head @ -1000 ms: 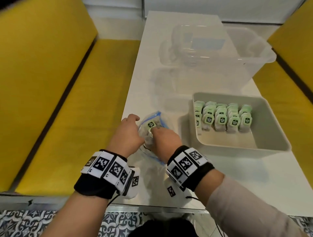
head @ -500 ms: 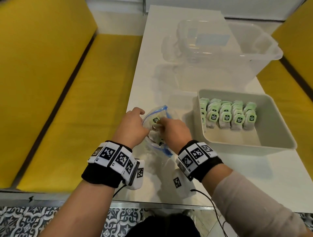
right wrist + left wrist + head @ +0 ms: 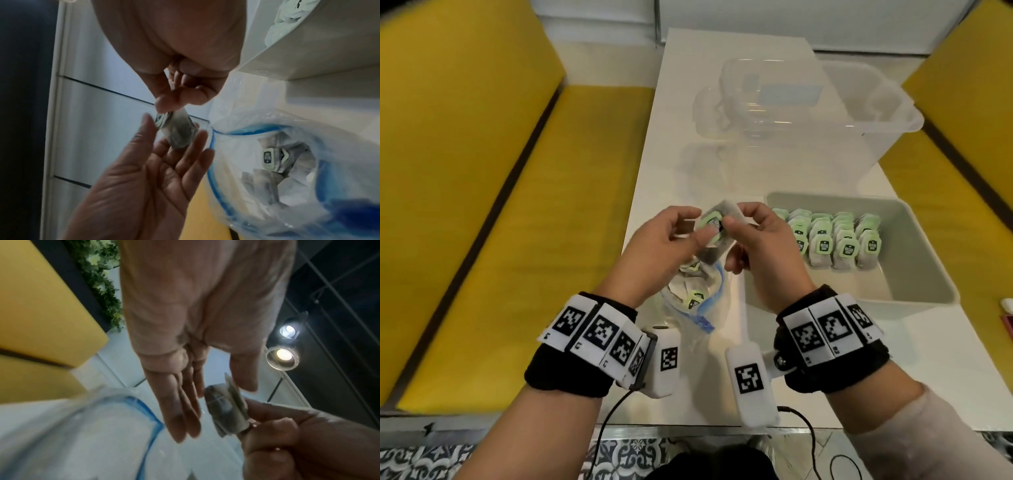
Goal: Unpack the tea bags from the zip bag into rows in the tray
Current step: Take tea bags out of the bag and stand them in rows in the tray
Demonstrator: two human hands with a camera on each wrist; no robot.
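Observation:
One tea bag with a green tag is up in the air above the zip bag. My right hand pinches its top between thumb and forefinger. Beside it, my left hand has straight fingers that touch the tea bag from below, with the thumb by the tag. The clear zip bag with a blue seal lies open on the white table and holds several more tea bags. To its right, the grey tray holds rows of upright tea bags at its far end.
A clear plastic bin and a clear lid or box stand at the back of the table. Yellow benches run along both sides. The tray's near half is bare. Small objects sit at the right edge.
Both hands came up out of the zip bag's mouth. The right hand brought one tea bag up with it, and the left hand let go of the zip bag.

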